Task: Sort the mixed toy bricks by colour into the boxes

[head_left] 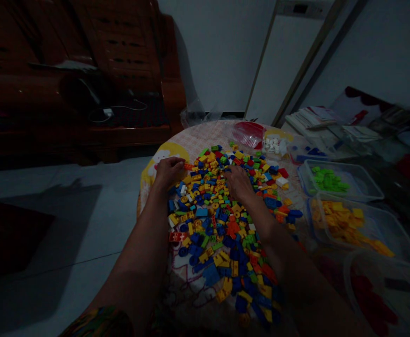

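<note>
A big heap of small plastic building blocks, blue, yellow, red, green and orange, covers a round table with a patterned cloth. My left hand rests at the heap's far left edge, fingers curled in, touching an orange piece. My right hand lies palm down on the blocks near the heap's middle, fingers bent into the pile. What either hand grips, if anything, is hidden.
Clear tubs stand at the right: one with green blocks, one with yellow blocks, one with blue pieces. A red lid and white pieces lie at the back. A dark wooden sofa is behind, tiled floor to the left.
</note>
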A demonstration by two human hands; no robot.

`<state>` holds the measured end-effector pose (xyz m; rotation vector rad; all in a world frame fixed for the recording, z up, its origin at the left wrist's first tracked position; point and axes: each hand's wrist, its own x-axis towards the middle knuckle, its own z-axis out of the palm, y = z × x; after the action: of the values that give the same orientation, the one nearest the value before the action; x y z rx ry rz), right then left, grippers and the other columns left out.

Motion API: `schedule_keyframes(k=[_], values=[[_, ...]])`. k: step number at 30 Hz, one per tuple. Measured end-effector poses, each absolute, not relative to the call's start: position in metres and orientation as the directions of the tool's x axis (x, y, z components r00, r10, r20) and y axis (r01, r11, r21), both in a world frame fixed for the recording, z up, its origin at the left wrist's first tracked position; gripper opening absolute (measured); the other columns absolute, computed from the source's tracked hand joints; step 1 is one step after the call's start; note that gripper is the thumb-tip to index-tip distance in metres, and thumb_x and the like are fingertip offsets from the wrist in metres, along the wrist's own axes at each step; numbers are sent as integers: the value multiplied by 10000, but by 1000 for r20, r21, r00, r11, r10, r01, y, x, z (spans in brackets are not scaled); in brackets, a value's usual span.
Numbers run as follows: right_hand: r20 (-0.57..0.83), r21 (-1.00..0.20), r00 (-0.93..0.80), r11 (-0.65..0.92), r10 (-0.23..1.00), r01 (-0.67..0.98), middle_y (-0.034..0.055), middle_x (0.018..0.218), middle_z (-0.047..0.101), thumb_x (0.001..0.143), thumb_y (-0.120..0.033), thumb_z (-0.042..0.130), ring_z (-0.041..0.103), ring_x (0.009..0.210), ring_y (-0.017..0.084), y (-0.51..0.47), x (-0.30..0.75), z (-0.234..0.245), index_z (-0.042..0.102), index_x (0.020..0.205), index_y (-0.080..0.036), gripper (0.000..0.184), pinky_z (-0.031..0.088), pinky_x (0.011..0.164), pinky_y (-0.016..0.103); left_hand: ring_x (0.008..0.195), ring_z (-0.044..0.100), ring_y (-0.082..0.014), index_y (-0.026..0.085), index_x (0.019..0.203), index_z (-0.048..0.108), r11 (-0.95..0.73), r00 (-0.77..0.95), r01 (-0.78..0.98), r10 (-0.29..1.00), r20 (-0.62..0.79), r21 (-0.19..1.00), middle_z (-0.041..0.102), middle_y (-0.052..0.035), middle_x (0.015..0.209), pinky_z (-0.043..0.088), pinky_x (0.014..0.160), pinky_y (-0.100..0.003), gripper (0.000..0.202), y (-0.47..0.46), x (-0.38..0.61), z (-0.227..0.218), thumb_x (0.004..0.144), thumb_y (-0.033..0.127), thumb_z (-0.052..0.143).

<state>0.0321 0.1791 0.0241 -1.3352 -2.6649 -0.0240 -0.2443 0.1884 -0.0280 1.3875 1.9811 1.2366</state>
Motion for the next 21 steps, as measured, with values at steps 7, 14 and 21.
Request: schedule_keyframes(k=[7,14,21], values=[[140,-93,-592,606,794,790,151,1222,629,875,-110,568,502,1190,297,174,43,32,725,1040,-144,231,392,1011,414,931,688,-224,160,1027,788,120,-409,544,902,137,831,773,-55,998,528,847,-283,361,187,-243,-24,748,306,610],[149,-90,-546,561,825,823,200,1372,535,909,-150,517,432,1275,340,175,39,24,683,1166,-118,307,356,1047,476,850,691,-212,126,1021,780,69,-397,481,906,147,874,770,-73,941,539,769,-268,383,184,-240,-17,736,316,608],[189,-111,-581,605,792,789,215,1305,574,885,-93,519,489,1219,317,172,37,32,659,1115,-81,269,361,1058,451,828,678,-193,114,1064,758,-81,-345,384,912,224,920,756,-97,1002,547,776,-290,429,180,-234,-6,733,362,641]])
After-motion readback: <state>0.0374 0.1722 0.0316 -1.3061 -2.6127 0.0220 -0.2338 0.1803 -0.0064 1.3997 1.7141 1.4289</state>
